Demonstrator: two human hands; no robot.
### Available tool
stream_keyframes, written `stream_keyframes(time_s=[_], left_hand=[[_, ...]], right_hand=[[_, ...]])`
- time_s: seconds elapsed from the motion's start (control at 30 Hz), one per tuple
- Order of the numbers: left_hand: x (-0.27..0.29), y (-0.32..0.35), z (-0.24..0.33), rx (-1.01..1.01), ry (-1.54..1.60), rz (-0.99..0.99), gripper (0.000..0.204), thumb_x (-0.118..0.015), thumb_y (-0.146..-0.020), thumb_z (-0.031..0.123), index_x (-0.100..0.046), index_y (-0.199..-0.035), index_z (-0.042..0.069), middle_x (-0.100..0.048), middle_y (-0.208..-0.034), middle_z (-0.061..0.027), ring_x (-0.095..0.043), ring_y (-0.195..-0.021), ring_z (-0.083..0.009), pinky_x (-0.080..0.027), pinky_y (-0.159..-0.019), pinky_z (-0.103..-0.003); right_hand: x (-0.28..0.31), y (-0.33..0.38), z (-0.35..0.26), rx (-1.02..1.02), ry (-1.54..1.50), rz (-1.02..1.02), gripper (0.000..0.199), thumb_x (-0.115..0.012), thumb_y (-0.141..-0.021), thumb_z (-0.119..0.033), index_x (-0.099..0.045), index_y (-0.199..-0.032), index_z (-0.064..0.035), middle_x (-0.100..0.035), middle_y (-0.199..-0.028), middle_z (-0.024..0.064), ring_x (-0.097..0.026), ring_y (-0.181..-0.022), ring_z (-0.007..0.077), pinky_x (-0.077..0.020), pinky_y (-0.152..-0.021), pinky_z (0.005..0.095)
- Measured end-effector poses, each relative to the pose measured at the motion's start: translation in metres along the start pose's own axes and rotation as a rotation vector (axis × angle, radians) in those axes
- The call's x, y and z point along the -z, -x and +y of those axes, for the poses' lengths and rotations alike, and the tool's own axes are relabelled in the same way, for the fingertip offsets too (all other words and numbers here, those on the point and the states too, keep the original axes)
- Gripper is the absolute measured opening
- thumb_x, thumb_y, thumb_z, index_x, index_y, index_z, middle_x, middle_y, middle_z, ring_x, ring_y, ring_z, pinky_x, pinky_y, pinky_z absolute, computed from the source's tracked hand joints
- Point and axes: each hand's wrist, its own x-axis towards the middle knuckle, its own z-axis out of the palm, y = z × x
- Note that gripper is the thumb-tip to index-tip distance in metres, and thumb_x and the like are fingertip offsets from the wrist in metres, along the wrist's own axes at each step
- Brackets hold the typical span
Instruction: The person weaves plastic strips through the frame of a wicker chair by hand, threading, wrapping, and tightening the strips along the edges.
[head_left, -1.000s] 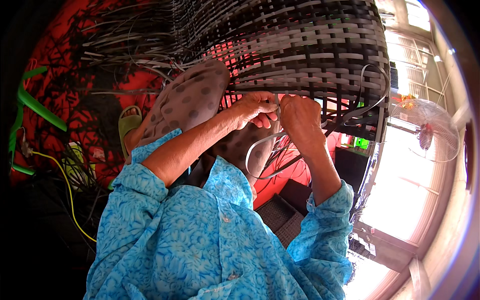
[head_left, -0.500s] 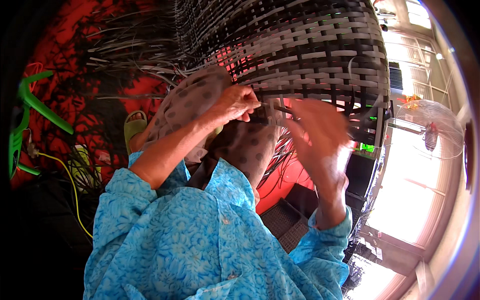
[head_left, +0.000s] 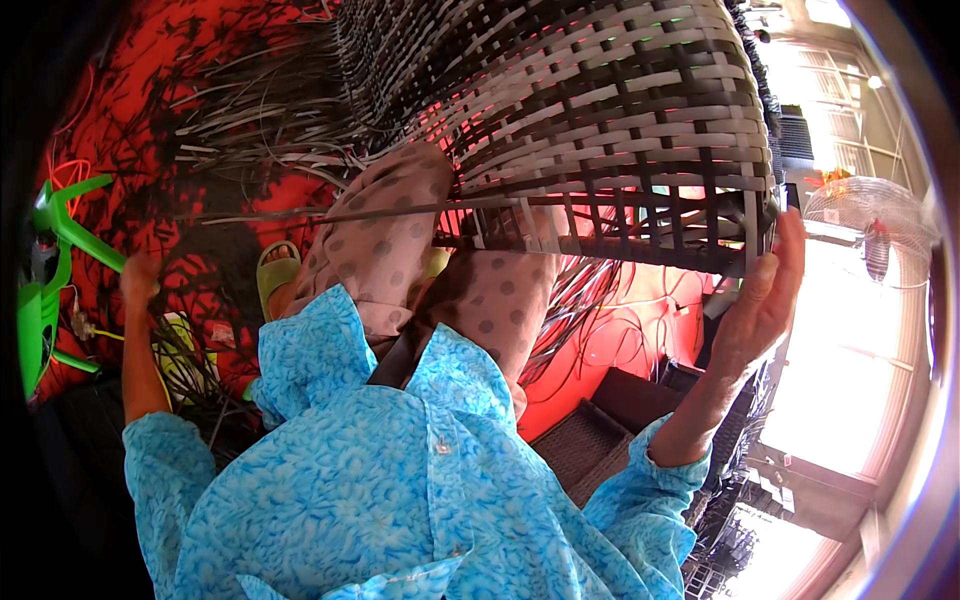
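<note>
A large woven panel (head_left: 640, 130) of dark and grey flat strips stands in front of me, its lower edge across my knees. My right hand (head_left: 755, 310) is at the panel's lower right corner, thumb against the near side and fingers along the outer edge. From the panel's lower rows a long dark strip (head_left: 330, 216) runs out to the left over my leg. My left hand (head_left: 142, 278) is far out to the left, below the strip's far end. Motion smears its fingers, so whether it holds anything is unclear.
Loose strips (head_left: 260, 110) spread from the panel's left side over the red floor (head_left: 650, 340). A green plastic frame (head_left: 75, 225) and a yellow cord (head_left: 105, 333) are at left. A brown woven piece (head_left: 580, 440) lies below right; a fan (head_left: 875, 235) stands farther right.
My left hand has swung from the panel's lower edge far to the left. My right hand has moved right to the panel's corner. The long strip now stretches leftward.
</note>
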Motion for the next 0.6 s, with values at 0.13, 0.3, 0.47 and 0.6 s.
stream_keyframes(time_s=[0.13, 0.3, 0.47, 0.6], left_hand=[[-0.009, 0.065, -0.016, 0.722, 0.881, -0.045, 0.017, -0.056, -0.071, 0.014, -0.062, -0.083, 0.004, -0.056, -0.078, -0.0171, -0.054, -0.077, -0.037, -0.042, -0.065, -0.045], [0.083, -0.009, 0.045, 0.399, 0.77, 0.508, 0.037, -0.062, -0.075, 0.017, -0.053, -0.109, 0.005, -0.056, -0.098, -0.0181, -0.053, -0.09, -0.0362, -0.042, -0.079, -0.041], [0.389, -0.045, 0.211, -0.21, 1.357, 0.66, 0.025, -0.063, -0.077, 0.02, -0.059, -0.098, 0.006, -0.058, -0.092, -0.0113, -0.056, -0.087, -0.0263, -0.044, -0.076, -0.033], [0.433, -0.057, 0.28, -0.519, 0.94, 0.486, 0.027, -0.058, -0.08, 0.033, -0.057, -0.089, 0.007, -0.06, -0.08, -0.0115, -0.057, -0.083, -0.0285, -0.043, -0.074, -0.041]], right_hand=[[-0.001, 0.005, 0.006, -0.021, -0.142, -0.016, 0.047, -0.04, -0.092, -0.035, -0.052, -0.113, 0.0049, -0.046, -0.122, 0.0182, -0.044, -0.114, 0.0281, -0.0339, -0.096, 0.0371], [-0.003, 0.005, 0.01, 0.018, -0.169, -0.021, 0.051, -0.041, -0.091, -0.04, -0.051, -0.113, 0.0052, -0.046, -0.122, 0.0181, -0.044, -0.114, 0.0285, -0.0342, -0.096, 0.0377], [-0.001, 0.009, 0.014, 0.051, -0.14, -0.023, 0.054, -0.042, -0.089, -0.043, -0.05, -0.114, 0.0048, -0.045, -0.122, 0.0186, -0.045, -0.112, 0.03, -0.0346, -0.095, 0.0383], [-0.003, 0.005, 0.009, 0.074, -0.154, -0.052, 0.056, -0.042, -0.089, -0.044, -0.047, -0.116, 0.0048, -0.043, -0.124, 0.0202, -0.044, -0.112, 0.0313, -0.0349, -0.093, 0.0399]])
